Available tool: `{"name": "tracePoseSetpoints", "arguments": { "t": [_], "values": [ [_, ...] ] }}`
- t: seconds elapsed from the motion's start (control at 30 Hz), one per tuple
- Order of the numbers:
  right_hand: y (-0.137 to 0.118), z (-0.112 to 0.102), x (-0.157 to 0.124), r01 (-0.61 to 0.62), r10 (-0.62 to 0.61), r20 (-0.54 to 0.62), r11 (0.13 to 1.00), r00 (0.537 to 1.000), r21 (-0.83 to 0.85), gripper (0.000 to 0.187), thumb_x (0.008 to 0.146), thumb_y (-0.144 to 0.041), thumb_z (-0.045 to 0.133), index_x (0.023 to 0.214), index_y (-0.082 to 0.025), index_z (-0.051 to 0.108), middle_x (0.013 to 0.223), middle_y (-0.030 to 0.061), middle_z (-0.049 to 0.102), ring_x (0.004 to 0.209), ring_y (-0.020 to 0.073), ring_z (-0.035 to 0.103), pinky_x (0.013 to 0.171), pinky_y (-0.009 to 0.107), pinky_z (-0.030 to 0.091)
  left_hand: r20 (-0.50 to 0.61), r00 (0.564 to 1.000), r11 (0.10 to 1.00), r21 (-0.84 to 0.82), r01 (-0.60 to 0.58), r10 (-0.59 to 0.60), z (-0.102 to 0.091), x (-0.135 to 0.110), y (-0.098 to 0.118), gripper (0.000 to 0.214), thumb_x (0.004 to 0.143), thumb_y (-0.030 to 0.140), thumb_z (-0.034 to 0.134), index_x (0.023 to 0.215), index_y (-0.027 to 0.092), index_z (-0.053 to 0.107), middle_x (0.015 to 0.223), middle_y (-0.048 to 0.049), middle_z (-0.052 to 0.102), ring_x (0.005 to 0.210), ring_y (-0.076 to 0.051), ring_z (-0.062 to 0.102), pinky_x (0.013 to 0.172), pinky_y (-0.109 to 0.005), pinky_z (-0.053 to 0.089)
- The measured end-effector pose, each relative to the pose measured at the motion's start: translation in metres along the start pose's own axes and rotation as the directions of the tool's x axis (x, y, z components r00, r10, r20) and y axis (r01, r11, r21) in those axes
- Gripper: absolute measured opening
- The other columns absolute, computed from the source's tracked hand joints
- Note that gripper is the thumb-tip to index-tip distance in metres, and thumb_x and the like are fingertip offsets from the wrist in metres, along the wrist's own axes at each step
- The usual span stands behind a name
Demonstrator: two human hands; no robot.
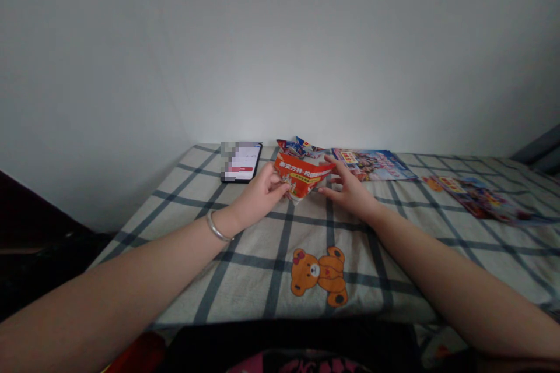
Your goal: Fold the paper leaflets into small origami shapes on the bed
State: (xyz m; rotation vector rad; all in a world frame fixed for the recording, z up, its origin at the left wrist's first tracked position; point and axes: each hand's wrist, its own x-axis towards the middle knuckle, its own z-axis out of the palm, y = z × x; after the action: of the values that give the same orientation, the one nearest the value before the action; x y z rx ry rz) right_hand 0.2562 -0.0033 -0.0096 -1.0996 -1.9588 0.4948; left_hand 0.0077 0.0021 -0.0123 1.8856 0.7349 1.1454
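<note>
A folded piece of glossy orange and blue printed paper (301,173) stands on the checked cloth (271,245) in front of me. My left hand (260,191), with a silver bangle on its wrist, pinches the paper's left edge between thumb and fingers. My right hand (347,187) presses on the paper's right side, its fingers stretched towards the fold.
A phone (241,161) with a lit screen lies to the left of the paper near the wall. A colour leaflet (371,164) lies behind my right hand, another leaflet (485,198) further right. A bear print (320,275) marks the cloth. The white wall stands close behind.
</note>
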Motion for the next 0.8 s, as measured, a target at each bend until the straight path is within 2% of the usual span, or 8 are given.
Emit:
{"name": "tracePoseSetpoints", "arguments": {
  "t": [0.13,0.27,0.37,0.5,0.57,0.63,0.73,0.8],
  "values": [
    [0.0,0.002,0.0,0.003,-0.016,0.129,0.995,0.992,0.097,0.05,0.085,-0.033,0.064,0.132,-0.023,0.05,0.136,0.0105,0.058,0.123,0.0249,0.057,0.098,0.043,0.051,0.002,0.999,0.994,-0.093,0.053,-0.053,0.002,0.001,-0.001,0.03,0.086,0.022,0.057,0.109,0.021,0.038,0.084,-0.0001,0.067,0.072,-0.015,0.069,0.066,-0.03,0.059],
    [0.0,0.004,0.002,-0.05,0.031,0.114,0.985,0.993,0.168,0.03,0.088,-0.033,0.058,0.116,-0.021,0.061,0.121,0.0083,0.068,0.11,0.0224,0.065,0.098,0.042,0.052,-0.006,0.995,0.988,-0.12,0.096,-0.098,0.002,0.002,-0.001,0.033,0.085,0.021,0.057,0.109,0.021,0.035,0.086,0.0003,0.067,0.072,-0.015,0.07,0.064,-0.028,0.059],
    [-0.001,0.003,0.003,-0.081,0.066,0.094,0.983,0.993,0.165,0.026,0.088,-0.034,0.058,0.111,-0.022,0.062,0.118,0.0075,0.07,0.107,0.0232,0.067,0.095,0.043,0.055,-0.028,0.992,0.986,-0.12,0.119,-0.123,0.002,0.002,-0.002,0.032,0.085,0.023,0.059,0.104,0.022,0.033,0.085,0.0008,0.067,0.069,-0.014,0.07,0.063,-0.028,0.059],
    [0.0,0.002,0.002,-0.146,0.116,0.135,0.96,0.984,0.24,0.025,0.088,-0.032,0.058,0.113,-0.024,0.059,0.114,0.0061,0.071,0.104,0.023,0.069,0.087,0.042,0.058,-0.034,0.99,0.985,-0.102,0.136,-0.14,0.0,0.001,-0.004,0.033,0.086,0.024,0.059,0.105,0.021,0.033,0.082,0.0009,0.067,0.068,-0.014,0.07,0.065,-0.028,0.059],
    [0.0,0.0,0.001,-0.18,0.154,0.15,0.967,0.977,0.179,0.027,0.089,-0.031,0.058,0.114,-0.024,0.058,0.105,0.0056,0.074,0.094,0.0222,0.071,0.078,0.038,0.059,-0.02,0.991,0.989,-0.067,0.129,-0.13,-0.001,0.0,-0.005,0.039,0.087,0.025,0.058,0.116,0.021,0.032,0.081,-0.0003,0.068,0.07,-0.015,0.07,0.065,-0.029,0.058],
    [-0.001,-0.004,0.0,-0.232,0.224,0.153,0.972,0.963,0.041,0.03,0.088,-0.032,0.06,0.116,-0.022,0.058,0.087,0.0038,0.075,0.076,0.0205,0.071,0.064,0.032,0.056,-0.02,0.996,0.996,-0.029,0.087,-0.088,-0.002,0.0,-0.006,0.05,0.09,0.027,0.054,0.129,0.021,0.024,0.089,-0.0034,0.069,0.075,-0.016,0.07,0.068,-0.03,0.058],
    [-0.006,-0.009,0.0,-0.3,0.323,0.159,0.942,0.933,-0.151,0.037,0.085,-0.034,0.064,0.118,-0.017,0.059,0.061,-0.0024,0.065,0.054,0.0156,0.06,0.047,0.025,0.042,-0.066,0.998,0.998,0.065,-0.005,0.01,-0.003,-0.001,-0.009,0.063,0.091,0.026,0.053,0.14,0.022,0.012,0.11,-0.01,0.064,0.091,-0.017,0.067,0.08,-0.035,0.058],
    [-0.008,-0.012,0.001,-0.312,0.348,0.149,0.925,0.926,-0.218,0.038,0.085,-0.033,0.065,0.118,-0.015,0.06,0.056,-0.0041,0.06,0.05,0.0133,0.055,0.045,0.023,0.035,-0.106,0.993,0.983,0.18,-0.033,0.053,-0.004,-0.001,-0.012,0.063,0.09,0.026,0.055,0.141,0.021,0.018,0.12,-0.0134,0.058,0.103,-0.02,0.063,0.087,-0.038,0.056]
  ]
}}
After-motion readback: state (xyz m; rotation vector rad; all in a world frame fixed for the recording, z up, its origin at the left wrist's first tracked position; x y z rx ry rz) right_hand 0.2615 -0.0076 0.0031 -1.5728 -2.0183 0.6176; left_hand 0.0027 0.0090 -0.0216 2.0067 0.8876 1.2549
